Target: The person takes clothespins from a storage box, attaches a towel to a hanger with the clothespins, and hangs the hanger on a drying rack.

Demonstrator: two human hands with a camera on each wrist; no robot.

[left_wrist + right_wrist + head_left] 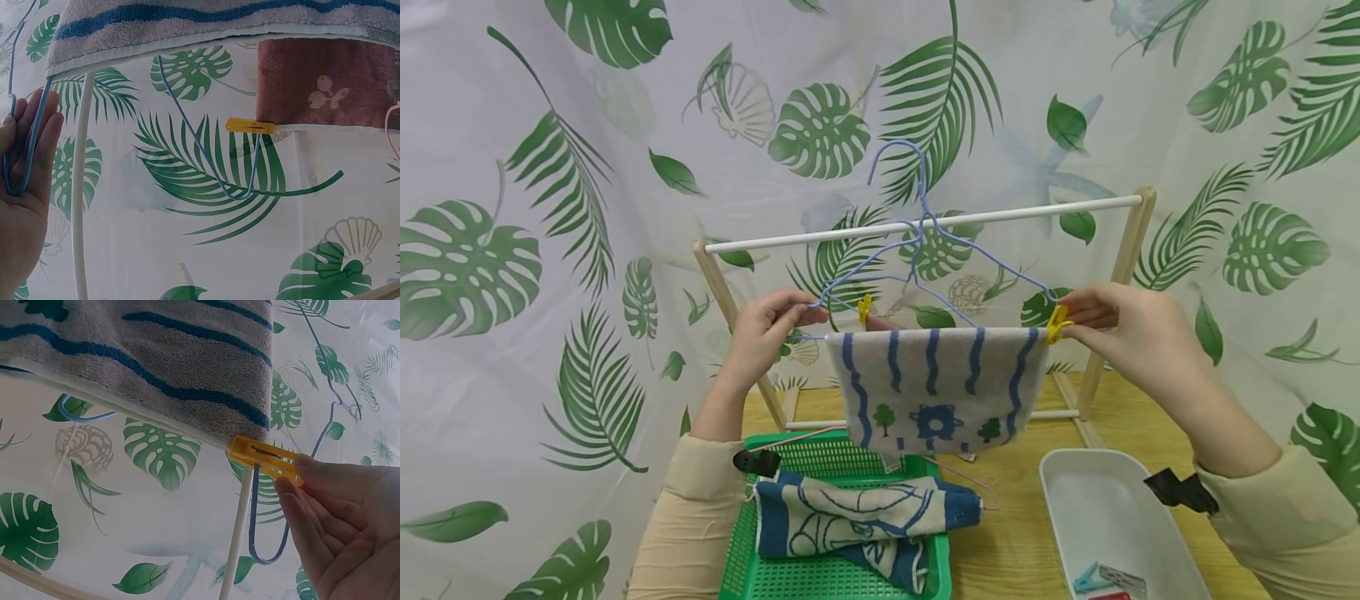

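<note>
A light towel with blue wavy stripes (936, 379) hangs along the lower bar of a blue wire hanger (923, 179). At the hanger's left end, my left hand (766, 329) holds the wire bend, with its fingers about it in the left wrist view. My right hand (1138, 325) pinches a yellow clothespin (264, 456) between thumb and fingers; the clothespin sits on the towel's top right corner and the bar. The hanger's hook stands above the rack's white rod. Behind hangs a brown towel (328, 81) with another yellow clothespin (250, 126) at its corner.
A wooden rack with a white rod (1037, 211) stands on the wooden table. In front, a green basket (835, 579) holds a crumpled blue-and-cream towel (857, 517) and a pink hanger. To the right, a white tray (1112, 500) contains several clothespins (1108, 579).
</note>
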